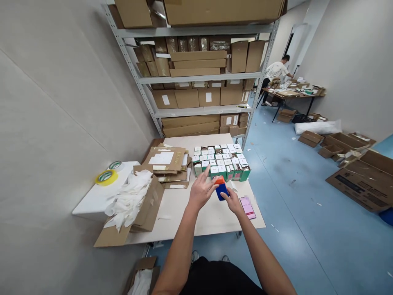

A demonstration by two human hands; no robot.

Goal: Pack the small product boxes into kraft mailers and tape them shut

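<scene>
Gripping the blue-and-orange handheld case (220, 191) by its blue end, my right hand (232, 202) had its thumb laid across the near face. My left hand (200, 191) was at the opposite, orange end, index finger stretched outward and the other fingers partly bent; whether those tips touched the orange or only hung beside it, I could not tell. The case's long axis ran away from me, leaning slightly left, so its orange end lay nearer my left hand and faced the rows of small white-and-green cartons (226, 162) just beyond. A smartphone (247, 207) lay near my right wrist on the pale table (181, 213).
</scene>
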